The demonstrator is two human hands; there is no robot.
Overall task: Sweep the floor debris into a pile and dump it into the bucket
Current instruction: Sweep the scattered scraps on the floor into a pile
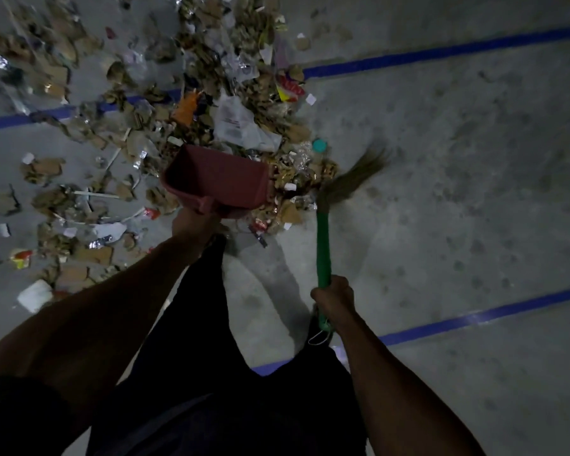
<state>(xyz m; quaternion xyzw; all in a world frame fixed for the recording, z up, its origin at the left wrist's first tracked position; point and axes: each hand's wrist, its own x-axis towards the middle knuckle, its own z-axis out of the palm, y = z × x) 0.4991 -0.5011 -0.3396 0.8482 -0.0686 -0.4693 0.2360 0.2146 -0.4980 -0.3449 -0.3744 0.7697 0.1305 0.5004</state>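
Right hand: the right hand [332, 296] is seen at about 5 o'clock from the frame centre, clenched round the lower end of the long green plastic broom handle [323, 245].
Left hand: the left hand [195, 223] is found near the centre, at about 10 o'clock from the right hand, wrapped round the short handle of the dark red plastic dustpan [216, 179]; the finger positions are lost in shadow.
Broom axis: the handle is run from 6 to 12 o'clock, and the straw-coloured bristle head [352, 177] is fanned toward 1 o'clock, blurred, at the right edge of the heap.
Dustpan: the pan's mouth appears to be turned toward 12 to 1 o'clock, into the heap, though whether its lip is touching the floor cannot be told.
Key relation: the loose pile of torn cardboard, foil and plastic wrappers [297, 172] is lodged between pan and bristles; the broom hand is judged the working one, with a stroke toward 9 o'clock called for.
Farther debris: scattered scraps [63, 192] are spread from 9 to 12 o'clock across a blue floor stripe [441, 54].
Hidden: no bucket is seen; the pan's inside is too dim for its contents to be made out.
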